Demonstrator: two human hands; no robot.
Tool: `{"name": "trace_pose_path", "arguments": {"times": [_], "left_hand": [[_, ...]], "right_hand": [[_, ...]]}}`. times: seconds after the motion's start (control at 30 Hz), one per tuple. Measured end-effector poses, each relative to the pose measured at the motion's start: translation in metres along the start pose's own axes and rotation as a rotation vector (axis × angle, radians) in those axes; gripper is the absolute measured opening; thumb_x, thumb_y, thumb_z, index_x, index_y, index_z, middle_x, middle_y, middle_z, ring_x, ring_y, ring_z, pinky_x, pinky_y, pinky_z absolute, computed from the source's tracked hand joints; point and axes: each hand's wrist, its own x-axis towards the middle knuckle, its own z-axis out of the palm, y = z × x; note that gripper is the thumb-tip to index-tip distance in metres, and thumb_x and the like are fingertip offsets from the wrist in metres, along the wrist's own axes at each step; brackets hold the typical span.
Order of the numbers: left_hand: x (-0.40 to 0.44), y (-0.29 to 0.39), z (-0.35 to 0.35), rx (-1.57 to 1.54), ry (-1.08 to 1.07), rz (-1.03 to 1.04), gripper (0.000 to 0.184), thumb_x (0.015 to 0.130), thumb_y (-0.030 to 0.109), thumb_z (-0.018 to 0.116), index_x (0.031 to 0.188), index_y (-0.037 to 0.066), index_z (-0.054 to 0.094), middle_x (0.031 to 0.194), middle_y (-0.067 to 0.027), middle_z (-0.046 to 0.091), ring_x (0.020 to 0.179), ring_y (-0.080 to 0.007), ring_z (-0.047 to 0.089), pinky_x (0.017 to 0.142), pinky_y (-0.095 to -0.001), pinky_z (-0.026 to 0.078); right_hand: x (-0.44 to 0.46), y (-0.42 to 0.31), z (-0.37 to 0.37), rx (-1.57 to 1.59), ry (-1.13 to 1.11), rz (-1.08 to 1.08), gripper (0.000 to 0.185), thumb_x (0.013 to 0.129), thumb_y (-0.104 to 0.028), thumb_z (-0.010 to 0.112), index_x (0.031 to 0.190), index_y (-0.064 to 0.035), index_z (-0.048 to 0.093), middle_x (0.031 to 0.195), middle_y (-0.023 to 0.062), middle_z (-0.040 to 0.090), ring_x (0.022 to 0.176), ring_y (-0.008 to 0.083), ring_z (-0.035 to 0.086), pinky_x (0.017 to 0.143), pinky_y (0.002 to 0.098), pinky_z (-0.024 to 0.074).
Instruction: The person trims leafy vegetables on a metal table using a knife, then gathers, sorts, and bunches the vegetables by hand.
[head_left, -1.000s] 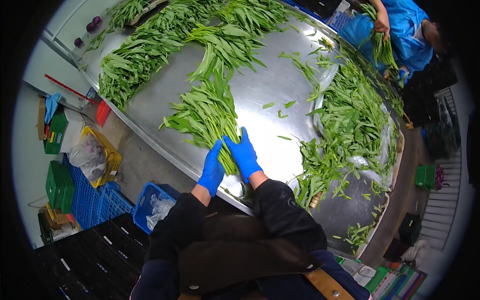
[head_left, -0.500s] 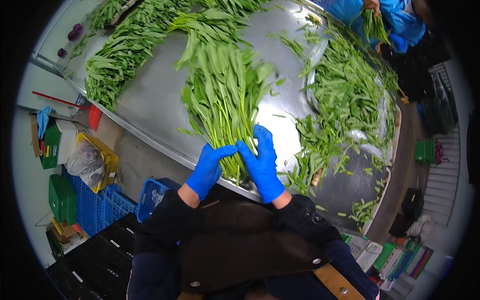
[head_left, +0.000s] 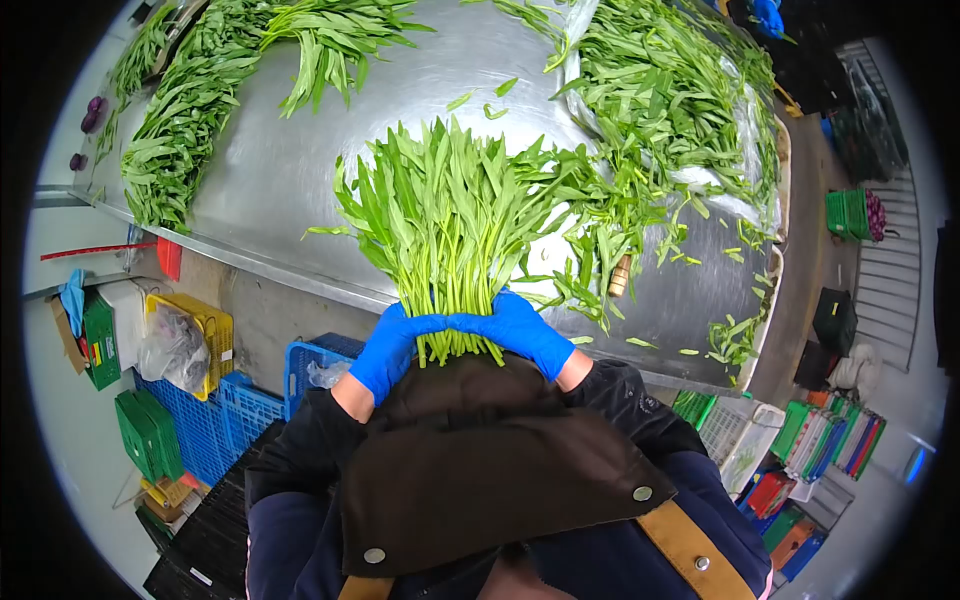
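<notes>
The scene was viewed from a single camera worn on the head, pointed forward and steeply down. The apron (head_left: 490,460), left hand (head_left: 393,345) and right hand (head_left: 525,332) were seen from close above. The leafy bunch (head_left: 445,220) was framed near the centre, the metal table (head_left: 290,150) was shown beyond, and the wide view was rimmed in black.

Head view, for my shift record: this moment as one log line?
left hand: grips leafy bunch by stems | right hand: same | stem ends: toward brown apron | loose leaves: on metal table
</notes>
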Motion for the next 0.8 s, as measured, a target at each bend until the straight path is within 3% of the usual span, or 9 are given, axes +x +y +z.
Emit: {"name": "trace_pose_path", "arguments": {"times": [0.07, 0.1, 0.17, 0.2, 0.43, 0.5, 0.57, 0.7, 0.8], "left_hand": [[-0.001, 0.005, 0.004, 0.127, 0.035, 0.081, 0.044, 0.079, 0.001, 0.065, 0.121, -0.002, 0.053, 0.11, -0.0112, 0.064, 0.096, -0.0193, 0.063, 0.085, -0.0316, 0.05], [-0.002, 0.011, 0.006, 0.177, 0.041, 0.124, 0.045, 0.077, -0.001, 0.065, 0.121, -0.002, 0.053, 0.109, -0.0107, 0.064, 0.096, -0.0187, 0.062, 0.084, -0.0311, 0.05], [-0.011, 0.026, 0.015, 0.269, 0.065, 0.206, 0.046, 0.074, -0.004, 0.066, 0.119, -0.002, 0.055, 0.108, -0.0095, 0.065, 0.094, -0.0175, 0.062, 0.082, -0.03, 0.05], [-0.017, 0.031, 0.021, 0.248, 0.049, 0.222, 0.049, 0.074, -0.005, 0.064, 0.121, -0.003, 0.053, 0.11, -0.0104, 0.064, 0.096, -0.0187, 0.062, 0.083, -0.0304, 0.05], [-0.011, 0.002, 0.003, -0.159, 0.033, -0.042, 0.053, 0.075, -0.001, 0.06, 0.127, -0.002, 0.049, 0.118, -0.015, 0.06, 0.101, -0.0249, 0.062, 0.088, -0.0343, 0.051], [-0.012, 0.0, 0.01, -0.125, 0.028, -0.005, 0.053, 0.074, -0.002, 0.062, 0.125, -0.002, 0.05, 0.115, -0.0137, 0.062, 0.098, -0.0233, 0.063, 0.086, -0.0334, 0.051], [-0.018, 0.005, 0.022, 0.232, 0.114, 0.23, 0.052, 0.072, -0.002, 0.064, 0.123, -0.003, 0.051, 0.112, -0.0119, 0.064, 0.096, -0.0212, 0.064, 0.084, -0.0323, 0.051], [-0.033, 0.025, 0.026, 0.293, 0.057, 0.318, 0.054, 0.068, -0.006, 0.063, 0.122, -0.003, 0.052, 0.11, -0.0113, 0.064, 0.094, -0.0198, 0.064, 0.081, -0.0313, 0.052], [-0.015, 0.016, 0.006, 0.106, 0.027, 0.084, 0.055, 0.069, -0.005, 0.06, 0.123, -0.003, 0.051, 0.109, -0.0121, 0.064, 0.094, -0.0217, 0.064, 0.081, -0.0321, 0.052]], "right_hand": [[0.0, -0.002, 0.004, 0.106, 0.013, -0.053, 0.064, 0.073, -0.043, 0.076, 0.123, -0.0063, 0.056, 0.107, 0.0141, 0.066, 0.098, 0.0245, 0.063, 0.085, 0.034, 0.0481], [-0.003, -0.004, 0.004, 0.106, 0.017, -0.056, 0.064, 0.073, -0.043, 0.076, 0.123, -0.0063, 0.056, 0.107, 0.0141, 0.066, 0.098, 0.0245, 0.063, 0.085, 0.034, 0.0481], [-0.017, -0.026, 0.002, 0.398, 0.07, -0.198, 0.056, 0.075, -0.027, 0.077, 0.121, -0.0019, 0.056, 0.106, 0.012, 0.066, 0.096, 0.0202, 0.063, 0.085, 0.0328, 0.0484], [-0.024, -0.036, -0.002, 0.312, 0.078, -0.182, 0.049, 0.078, -0.016, 0.074, 0.12, 0.0012, 0.055, 0.109, 0.0099, 0.065, 0.099, 0.0167, 0.06, 0.088, 0.0313, 0.047], [-0.024, -0.006, 0.0, 0.871, -0.184, -0.015, 0.05, 0.083, -0.015, 0.068, 0.127, 0.0007, 0.051, 0.118, 0.0078, 0.06, 0.106, 0.0161, 0.056, 0.094, 0.0294, 0.0433], [-0.024, -0.018, 0.004, 0.752, -0.152, -0.068, 0.048, 0.082, -0.019, 0.07, 0.124, 0.0003, 0.054, 0.114, 0.0082, 0.062, 0.101, 0.0153, 0.058, 0.091, 0.029, 0.0451], [-0.025, -0.025, 0.008, 0.343, -0.01, -0.149, 0.048, 0.08, -0.021, 0.073, 0.12, 0.0001, 0.057, 0.108, 0.0086, 0.065, 0.096, 0.015, 0.06, 0.086, 0.0288, 0.0475], [-0.037, -0.03, 0.005, 0.487, 0.084, -0.247, 0.043, 0.079, -0.017, 0.072, 0.116, 0.0003, 0.059, 0.101, 0.007, 0.066, 0.091, 0.0128, 0.061, 0.08, 0.0286, 0.0489], [-0.021, -0.009, 0.008, 0.696, -0.044, -0.09, 0.037, 0.08, -0.013, 0.069, 0.114, 0.0011, 0.06, 0.1, 0.0061, 0.066, 0.086, 0.0117, 0.06, 0.076, 0.0262, 0.0488]]}}
